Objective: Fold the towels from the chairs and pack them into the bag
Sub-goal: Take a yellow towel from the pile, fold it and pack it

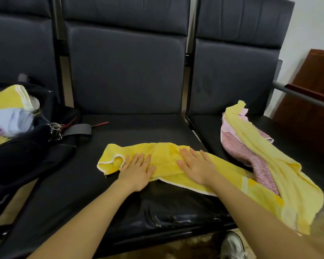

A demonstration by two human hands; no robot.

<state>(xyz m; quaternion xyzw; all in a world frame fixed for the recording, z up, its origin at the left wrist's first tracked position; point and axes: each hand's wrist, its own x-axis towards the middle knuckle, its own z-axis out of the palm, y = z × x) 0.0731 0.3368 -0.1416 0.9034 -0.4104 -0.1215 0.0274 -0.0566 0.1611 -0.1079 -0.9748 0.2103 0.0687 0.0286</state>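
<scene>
several folded towels are already sitting in the open black bag (pixel 26 146) on the left chair, a yellow one on top. on the middle seat (pixel 138 128) the left hand (pixel 137 171) and the right hand (pixel 196 165) are both lying flat, fingers straight, pressing on the bright yellow towel (pixel 163 156), gripping nothing. this is looking like the smoothing step before a fold; next is calling for pinching a rumpled end and bringing it across. farther right, a pale yellow towel (pixel 269 159) is lying draped over a pink towel (pixel 238 146), waiting.
</scene>
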